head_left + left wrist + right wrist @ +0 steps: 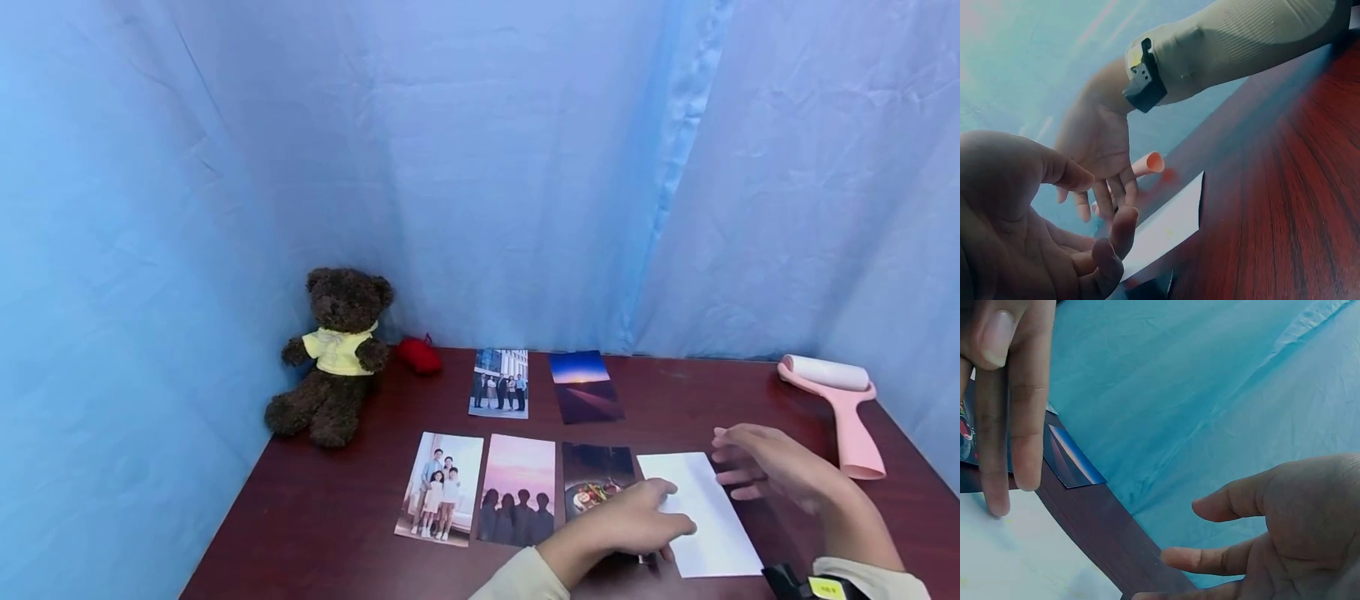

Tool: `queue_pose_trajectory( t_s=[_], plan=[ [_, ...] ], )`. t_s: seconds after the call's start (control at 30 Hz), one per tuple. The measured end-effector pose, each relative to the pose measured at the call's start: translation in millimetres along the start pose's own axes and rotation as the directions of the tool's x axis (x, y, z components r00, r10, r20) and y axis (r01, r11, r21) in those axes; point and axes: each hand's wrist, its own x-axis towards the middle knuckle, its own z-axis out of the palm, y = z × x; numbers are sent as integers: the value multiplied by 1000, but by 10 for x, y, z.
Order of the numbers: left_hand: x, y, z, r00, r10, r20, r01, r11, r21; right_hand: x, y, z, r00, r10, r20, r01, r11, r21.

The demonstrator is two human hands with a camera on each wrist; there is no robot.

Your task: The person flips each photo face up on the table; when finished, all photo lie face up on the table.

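A blank white sheet (708, 517) lies on the dark red table, its length pointing away from me. Over its left edge reaches my left hand (628, 518), thumb and fingers spread apart and pinching nothing. That hand partly covers a photo of a plate of food (598, 471). To the sheet's right hovers my right hand (783, 471), palm turned inward, fingers loosely extended. In the right wrist view the fingers of the left hand (1025, 412) overlap the white sheet (1029, 550), while the right hand (1297, 531) holds nothing.
Left of the food photo lie a family photo (440, 489) and a pink silhouette photo (517, 492). Behind them are a group photo (499, 383) and a sunset photo (587, 387). A teddy bear (337, 358), red pouch (420, 356) and pink lint roller (847, 417) stand near blue curtains.
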Motion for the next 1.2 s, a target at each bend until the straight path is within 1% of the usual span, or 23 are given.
queue_pose_trajectory(
  t_s=[0.13,0.23,0.37,0.53,0.63,0.73,0.83,0.9,1.0,1.07,1.13,1.2],
  plan=[
    [15,-5,21,1000,6,11,-6,1000,26,23,-1,-2,1000,0,-19,0,1000,-10],
    [15,-15,28,1000,5,25,-6,999,33,45,13,8,999,27,-39,-28,999,-17],
    [14,-30,29,999,9,43,-11,999,45,66,22,15,998,45,-50,-47,998,-42],
    [22,-30,17,998,22,63,-26,998,59,68,25,-7,998,27,-61,-31,997,-69],
    [30,-35,12,997,29,73,-33,998,54,52,31,-23,997,19,-70,-22,999,-50],
    [37,-37,12,996,29,79,-33,998,52,10,27,-56,998,-10,-68,9,1000,-23],
    [43,-35,10,996,37,80,-41,998,55,-46,0,-83,997,-59,-52,60,998,2],
    [44,-35,8,996,46,79,-49,998,41,-84,-31,-82,995,-94,-33,94,995,14],
    [41,-26,0,995,64,75,-66,997,30,-127,-98,-67,993,-114,-13,115,993,41],
    [40,-23,-10,994,78,77,-78,997,1,-152,-143,-54,990,-137,11,136,988,76],
    [37,-19,-24,993,94,73,-93,996,-15,-171,-183,-52,982,-181,57,172,976,131],
    [38,-21,-45,991,111,74,-108,993,-39,-185,-208,-45,960,-252,123,225,954,199]
  ],
)
